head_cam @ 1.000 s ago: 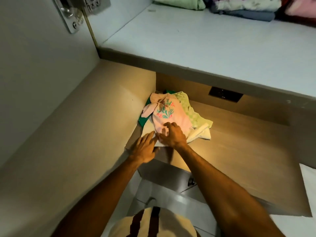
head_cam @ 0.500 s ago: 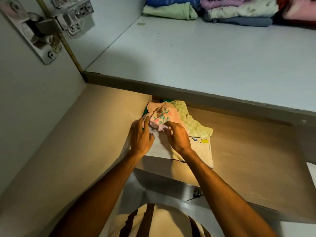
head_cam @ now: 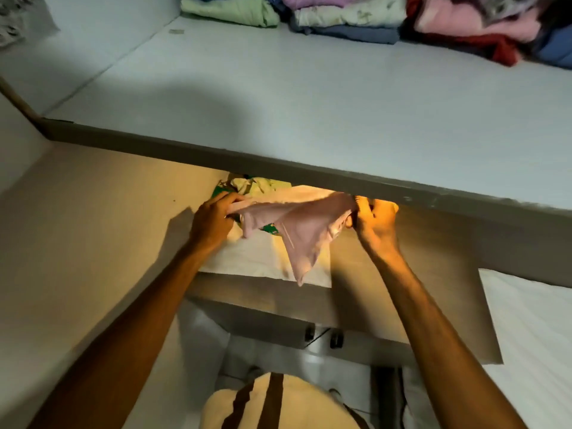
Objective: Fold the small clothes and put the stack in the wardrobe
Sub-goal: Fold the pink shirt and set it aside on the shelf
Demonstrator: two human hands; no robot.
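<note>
Fingers: both hands pinch the same pink garment (head_cam: 297, 230). The left hand (head_cam: 210, 221), at centre left of the frame, closes thumb and fingers on one end. The right hand (head_cam: 376, 224), at centre right, closes its fingers on the other end.

Wardrobe: a pale upper shelf (head_cam: 309, 97) fills the top half of the frame. A tan lower shelf (head_cam: 418, 289) sits beneath it in the middle of the frame, lit by warm light.

Folded clothes on upper shelf: a row of folded clothes (head_cam: 340, 17) in green, lilac, blue, pink and red lies along the top edge of the frame, well apart from the hands.

Stack on lower shelf: a stack of small clothes (head_cam: 257, 258), white on top with green and yellow-green pieces showing behind, sits just under the left hand, at the lower shelf's front edge.

Pink garment: held stretched in the air between the two hands, above the stack, with a point of cloth hanging down toward the bottom of the frame.

Key relation: the garment's long axis runs left to right across the frame, from one hand to the other. The stack lies directly below and slightly left, so the left hand is nearer to it. Folding likely means bringing the two ends together.

Writing: no brands, labels or readable text visible.
</note>
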